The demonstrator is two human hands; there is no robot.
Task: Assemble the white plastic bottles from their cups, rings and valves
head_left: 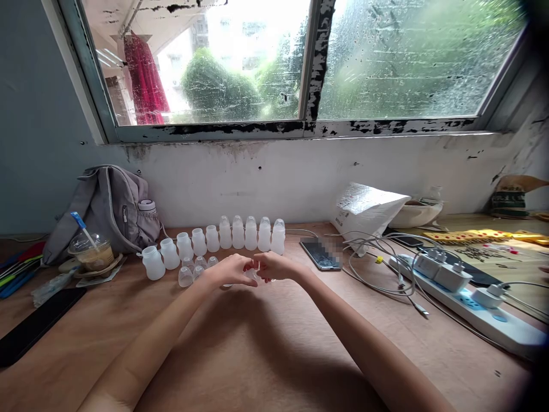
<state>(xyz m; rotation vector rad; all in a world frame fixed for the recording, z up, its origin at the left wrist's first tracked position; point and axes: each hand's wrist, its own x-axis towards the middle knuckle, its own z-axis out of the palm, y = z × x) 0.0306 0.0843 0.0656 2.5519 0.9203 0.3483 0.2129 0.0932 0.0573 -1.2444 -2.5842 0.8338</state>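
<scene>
My left hand [230, 270] and my right hand [273, 267] meet over the table, fingers bent together around a small clear cap [251, 275]. Fingers cover much of it. Just left of my left hand, several loose clear domed caps [186, 277] sit in a cluster, partly hidden by the hand. Behind them runs a curved row of small frosted white bottles. Those on the left, such as the open-topped bottle [153, 263], have no cap. On the right, each capped bottle [251, 233] wears a clear dome, and the rightmost stands just behind my right hand.
A phone [321, 254] lies right of the bottles, near tangled white cables [377, 280] and a power strip [463, 303]. A white bag [364, 212] leans by the wall. At left are a grey backpack [109, 206], an iced drink cup [91, 252] and a black flat case [40, 326].
</scene>
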